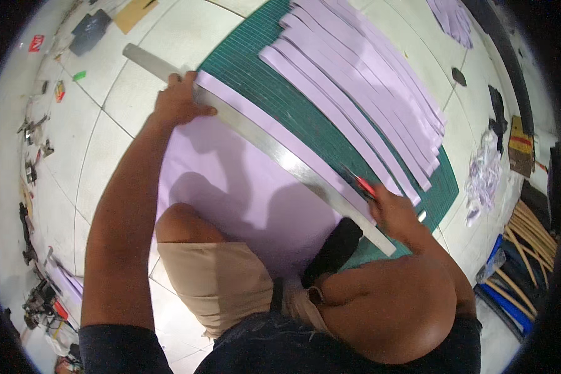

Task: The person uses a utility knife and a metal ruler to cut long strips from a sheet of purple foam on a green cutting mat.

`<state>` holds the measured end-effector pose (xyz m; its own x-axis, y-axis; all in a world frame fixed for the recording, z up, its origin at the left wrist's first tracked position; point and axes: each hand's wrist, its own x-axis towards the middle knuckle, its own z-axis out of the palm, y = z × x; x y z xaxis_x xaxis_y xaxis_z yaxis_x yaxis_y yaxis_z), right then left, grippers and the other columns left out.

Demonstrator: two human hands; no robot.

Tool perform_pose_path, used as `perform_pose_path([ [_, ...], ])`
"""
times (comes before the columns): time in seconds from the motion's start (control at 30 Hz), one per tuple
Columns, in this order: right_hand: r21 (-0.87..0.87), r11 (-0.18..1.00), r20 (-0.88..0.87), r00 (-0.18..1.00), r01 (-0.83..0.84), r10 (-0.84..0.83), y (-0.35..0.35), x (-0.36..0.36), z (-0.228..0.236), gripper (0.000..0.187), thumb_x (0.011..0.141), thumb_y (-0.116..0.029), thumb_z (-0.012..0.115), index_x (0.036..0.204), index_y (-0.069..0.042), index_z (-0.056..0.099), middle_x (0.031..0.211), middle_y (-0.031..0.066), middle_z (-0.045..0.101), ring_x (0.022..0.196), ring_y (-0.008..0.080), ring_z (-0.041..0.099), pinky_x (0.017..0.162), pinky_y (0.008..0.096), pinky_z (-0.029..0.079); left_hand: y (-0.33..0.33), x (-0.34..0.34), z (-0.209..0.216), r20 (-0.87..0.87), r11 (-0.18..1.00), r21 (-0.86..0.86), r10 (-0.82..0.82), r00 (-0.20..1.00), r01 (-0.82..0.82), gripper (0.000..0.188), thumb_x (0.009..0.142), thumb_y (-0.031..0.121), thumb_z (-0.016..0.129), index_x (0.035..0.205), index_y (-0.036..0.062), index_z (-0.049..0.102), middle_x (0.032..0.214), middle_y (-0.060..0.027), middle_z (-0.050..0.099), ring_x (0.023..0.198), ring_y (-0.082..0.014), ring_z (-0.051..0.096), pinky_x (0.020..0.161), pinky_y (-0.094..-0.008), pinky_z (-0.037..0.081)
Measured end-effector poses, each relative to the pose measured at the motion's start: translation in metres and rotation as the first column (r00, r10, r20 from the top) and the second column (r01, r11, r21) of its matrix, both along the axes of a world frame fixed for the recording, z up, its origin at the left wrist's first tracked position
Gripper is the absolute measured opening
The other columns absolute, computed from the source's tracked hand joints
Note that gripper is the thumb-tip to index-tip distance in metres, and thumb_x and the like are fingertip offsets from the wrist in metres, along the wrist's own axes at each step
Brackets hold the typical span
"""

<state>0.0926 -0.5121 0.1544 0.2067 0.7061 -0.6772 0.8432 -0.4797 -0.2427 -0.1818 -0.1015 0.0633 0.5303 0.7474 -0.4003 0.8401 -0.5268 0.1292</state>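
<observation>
A long metal ruler (274,153) lies diagonally across a lilac sheet of material (230,162), close to the sheet's far edge. My left hand (182,103) presses down on the ruler near its upper left end, fingers spread and thumb apart. In my right hand (394,215) is a red-handled utility knife (365,186), its blade pointing up and left, over the edge strip beyond the ruler. Under the sheet is a green cutting mat (246,68). Several cut lilac strips (361,81) lie side by side on the mat, beyond the knife.
Around the mat is a white tiled floor (124,87). My black-socked foot (333,249) rests beside the ruler's near end. Crumpled plastic (485,174) and a bundle of wooden rods (530,230) lie at the right; tools and scraps (43,299) line the left.
</observation>
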Motion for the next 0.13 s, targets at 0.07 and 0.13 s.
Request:
perform_pose_path([
  [0.07,0.017,1.0,-0.097,0.995,-0.007,0.009,0.082,-0.036,-0.014,0.032,0.098,-0.031,0.051,0.115,-0.005,0.044,0.096,0.0259,0.067,0.084,0.0451,0.067,0.075,0.0559,0.052,-0.005,0.003,0.008,-0.068,1.0,0.001,0.004,0.998,-0.004,0.106,0.063,0.049,0.089,0.147,0.0152,0.035,0.135,-0.0251,0.047,0.12,-0.0394,0.057,0.104,-0.0489,0.044],
  [0.13,0.143,0.99,-0.144,0.989,-0.015,0.036,0.145,-0.072,-0.034,0.033,0.099,-0.031,0.052,0.119,-0.008,0.041,0.097,0.0267,0.066,0.084,0.0412,0.067,0.074,0.0542,0.051,-0.006,-0.002,0.013,-0.056,0.999,-0.034,0.028,0.998,-0.03,0.108,0.063,0.05,0.088,0.149,0.0167,0.033,0.136,-0.0228,0.046,0.127,-0.0408,0.052,0.107,-0.0514,0.041],
])
